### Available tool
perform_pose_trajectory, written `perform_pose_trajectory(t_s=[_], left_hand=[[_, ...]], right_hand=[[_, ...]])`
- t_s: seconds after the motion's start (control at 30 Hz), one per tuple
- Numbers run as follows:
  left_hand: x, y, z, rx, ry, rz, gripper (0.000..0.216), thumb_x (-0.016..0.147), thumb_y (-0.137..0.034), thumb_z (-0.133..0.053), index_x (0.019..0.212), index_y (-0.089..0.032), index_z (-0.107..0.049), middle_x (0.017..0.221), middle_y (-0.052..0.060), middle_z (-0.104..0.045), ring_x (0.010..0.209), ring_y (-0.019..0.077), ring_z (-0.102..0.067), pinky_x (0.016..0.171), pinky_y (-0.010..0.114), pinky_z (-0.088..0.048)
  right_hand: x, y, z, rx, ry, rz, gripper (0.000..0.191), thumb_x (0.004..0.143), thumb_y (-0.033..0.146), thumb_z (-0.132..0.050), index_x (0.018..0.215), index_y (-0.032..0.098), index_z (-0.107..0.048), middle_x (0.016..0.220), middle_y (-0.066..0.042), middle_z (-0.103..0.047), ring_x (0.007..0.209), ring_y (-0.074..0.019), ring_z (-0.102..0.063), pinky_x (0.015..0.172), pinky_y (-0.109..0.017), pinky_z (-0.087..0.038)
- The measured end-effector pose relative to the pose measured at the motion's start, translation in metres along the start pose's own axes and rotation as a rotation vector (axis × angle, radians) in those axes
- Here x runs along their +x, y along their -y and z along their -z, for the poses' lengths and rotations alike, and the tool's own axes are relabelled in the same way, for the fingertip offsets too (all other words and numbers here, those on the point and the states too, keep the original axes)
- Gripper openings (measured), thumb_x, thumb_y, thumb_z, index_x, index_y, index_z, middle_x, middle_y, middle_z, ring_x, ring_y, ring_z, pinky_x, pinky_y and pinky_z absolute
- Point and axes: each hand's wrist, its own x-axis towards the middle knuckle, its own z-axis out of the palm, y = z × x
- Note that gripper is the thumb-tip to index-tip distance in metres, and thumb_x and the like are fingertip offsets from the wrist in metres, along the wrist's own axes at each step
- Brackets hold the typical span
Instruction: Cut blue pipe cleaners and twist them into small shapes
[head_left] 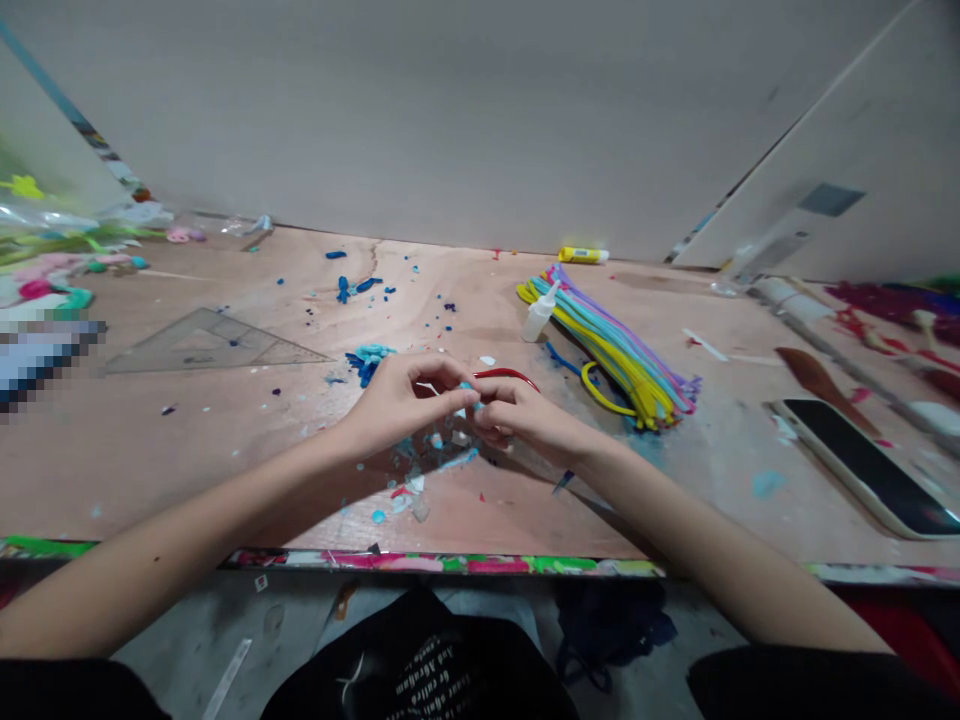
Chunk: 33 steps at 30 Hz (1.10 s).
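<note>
Between my fingertips is a small light-blue piece (468,388), mostly covered, so its kind does not show. My left hand (401,400) pinches it from the left, thumb and forefinger meeting. From the other side my right hand (525,412) closes on it, its fingers curled. Both hands hover above the wooden table, over scattered blue and white scraps (439,440). Just behind my left hand lies a clump of dark-blue and light-blue bits (367,362). A red strip (510,375), partly hidden, curves behind my right hand.
A bundle of yellow, blue and purple pipe cleaners (615,345) lies right of centre, beside a small white squeeze bottle (538,315). A glue stick (583,255) rests near the back wall. At left is a clear set square (214,340); at right, a phone (862,465) and brown wooden tool (821,385).
</note>
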Motion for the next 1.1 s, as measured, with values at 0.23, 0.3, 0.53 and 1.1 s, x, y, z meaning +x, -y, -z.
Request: perform_pose_trajectory(t_s=[0.23, 0.3, 0.53, 1.1], left_hand=[[0.001, -0.001, 0.001, 0.016, 0.03, 0.008, 0.017, 0.08, -0.03, -0.072, 0.086, -0.014, -0.073, 0.082, 0.006, -0.074, 0.07, 0.0145, -0.067, 0.063, 0.025, -0.051], [0.002, -0.003, 0.002, 0.015, 0.02, 0.029, 0.019, 0.08, -0.032, -0.071, 0.086, -0.014, -0.072, 0.081, 0.007, -0.074, 0.07, 0.0153, -0.067, 0.063, 0.026, -0.052], [0.002, 0.004, -0.001, -0.03, -0.058, 0.099, 0.017, 0.079, -0.03, -0.072, 0.087, -0.015, -0.071, 0.078, 0.004, -0.072, 0.068, 0.0133, -0.066, 0.059, 0.022, -0.052], [-0.001, -0.006, -0.011, -0.236, -0.217, 0.215, 0.015, 0.077, -0.026, -0.074, 0.085, -0.016, -0.068, 0.075, 0.001, -0.068, 0.061, 0.0119, -0.063, 0.056, 0.023, -0.054]], right_hand=[[0.0, 0.005, 0.001, -0.088, -0.018, -0.012, 0.009, 0.071, 0.024, -0.064, 0.074, 0.018, -0.057, 0.059, 0.007, -0.042, 0.052, -0.0069, -0.032, 0.048, -0.023, -0.023], [0.0, 0.004, -0.002, -0.125, -0.063, 0.015, 0.012, 0.073, 0.027, -0.065, 0.074, 0.018, -0.057, 0.058, 0.007, -0.042, 0.052, -0.0073, -0.034, 0.049, -0.023, -0.024], [0.001, -0.005, -0.009, -0.561, -0.351, 0.314, 0.011, 0.077, 0.025, -0.059, 0.069, 0.019, -0.052, 0.064, 0.004, -0.051, 0.059, -0.01, -0.043, 0.057, -0.025, -0.031], [0.0, 0.0, -0.006, -0.768, -0.399, 0.412, 0.014, 0.085, 0.028, -0.056, 0.074, 0.019, -0.054, 0.063, 0.002, -0.053, 0.055, -0.0107, -0.044, 0.056, -0.026, -0.032]])
